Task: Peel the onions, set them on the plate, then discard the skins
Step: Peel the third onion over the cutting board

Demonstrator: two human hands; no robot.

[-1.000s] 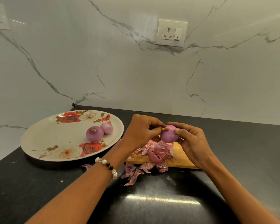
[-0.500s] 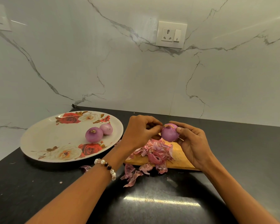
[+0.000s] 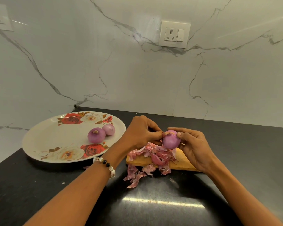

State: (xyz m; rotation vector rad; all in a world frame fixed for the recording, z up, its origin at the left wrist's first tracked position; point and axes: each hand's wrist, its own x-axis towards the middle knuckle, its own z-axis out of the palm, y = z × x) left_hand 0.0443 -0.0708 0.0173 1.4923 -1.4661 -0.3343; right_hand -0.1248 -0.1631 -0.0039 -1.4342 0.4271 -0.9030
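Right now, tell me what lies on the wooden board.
A heap of onion skins covers the wooden board; the right hand hides its far right end.

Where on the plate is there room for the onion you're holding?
The plate is bare across its left and middle, between the rose prints. Two peeled onions sit toward its right rim, so that side is crowded. The cutting board is heaped with skins, some spilling onto the counter.

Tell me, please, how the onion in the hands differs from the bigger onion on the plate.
The held onion is gripped above the board by the right hand, the left hand pinching its top; the plate onion rests untouched on the plate against a smaller onion. Both are purple, largely peeled.
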